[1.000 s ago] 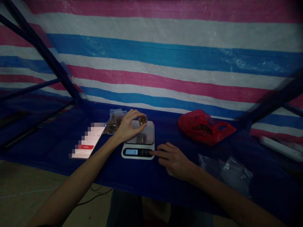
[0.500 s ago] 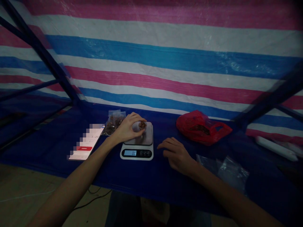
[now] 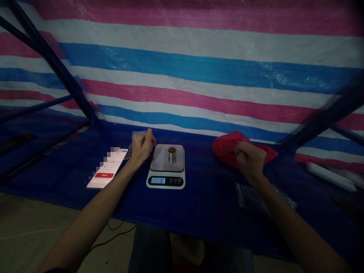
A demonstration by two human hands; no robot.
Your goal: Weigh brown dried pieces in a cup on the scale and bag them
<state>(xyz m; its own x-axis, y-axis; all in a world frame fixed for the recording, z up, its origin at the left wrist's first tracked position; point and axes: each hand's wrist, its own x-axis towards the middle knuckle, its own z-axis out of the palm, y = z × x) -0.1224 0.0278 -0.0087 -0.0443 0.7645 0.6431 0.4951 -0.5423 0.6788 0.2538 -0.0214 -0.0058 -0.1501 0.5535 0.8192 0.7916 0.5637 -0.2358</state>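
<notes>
A small metal cup (image 3: 172, 156) filled with brown pieces stands on the steel plate of a digital kitchen scale (image 3: 160, 163), whose display appears to read 0.0. To the left of the plate, my left hand (image 3: 142, 147) is raised with its fingers curled together, and nothing shows in them. It partly covers the clear zip bags behind it. My right hand (image 3: 250, 159) is at the opening of the red plastic bag (image 3: 224, 148), its fingers bent down into it. The fingertips, and anything between them, are hidden.
A lit phone (image 3: 109, 167) lies left of the scale. Clear plastic bags (image 3: 247, 197) lie under my right forearm. A white object (image 3: 331, 176) is at far right. Blue frame bars (image 3: 45, 57) and a striped sheet (image 3: 199, 76) enclose the blue table (image 3: 204, 216).
My left hand has let go of the metal cup and moved left, leaving it on the scale. My right hand has moved right and away from me, to the red bag.
</notes>
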